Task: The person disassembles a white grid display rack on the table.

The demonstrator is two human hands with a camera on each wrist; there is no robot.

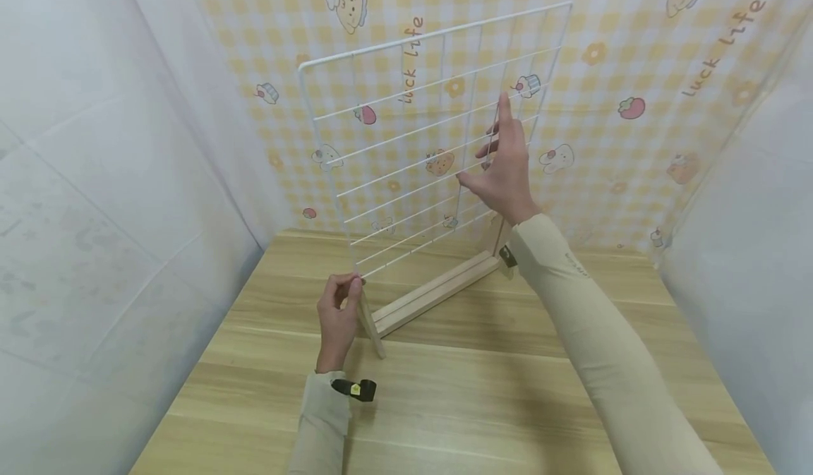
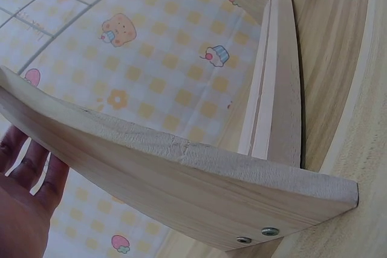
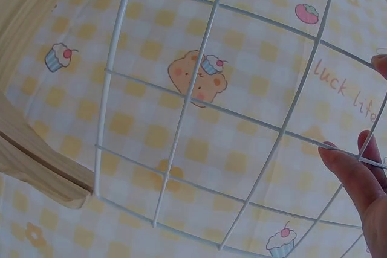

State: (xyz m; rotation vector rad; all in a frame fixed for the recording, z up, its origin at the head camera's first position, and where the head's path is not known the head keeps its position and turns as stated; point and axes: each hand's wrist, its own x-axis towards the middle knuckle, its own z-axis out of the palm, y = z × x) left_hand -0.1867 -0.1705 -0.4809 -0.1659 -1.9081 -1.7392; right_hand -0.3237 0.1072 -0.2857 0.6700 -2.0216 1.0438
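Wire grid: up on its edge; its low side runs from my left hand away to the right, above the wooden beam.
Left hand: nearer the low corner, pinching the top of the wooden leg; I can't tell if wire is in there too.
Right hand: higher up, fingers spread on the wires, no tight hold.
Wood table: under the beam.
Checked cloth: behind; white sheets both sides.

White wire grid stands above wooden base; left hand pinches at grid's lower left corner; right hand touches its wires. Yellow-checked cloth hangs behind; tabletop lies below.
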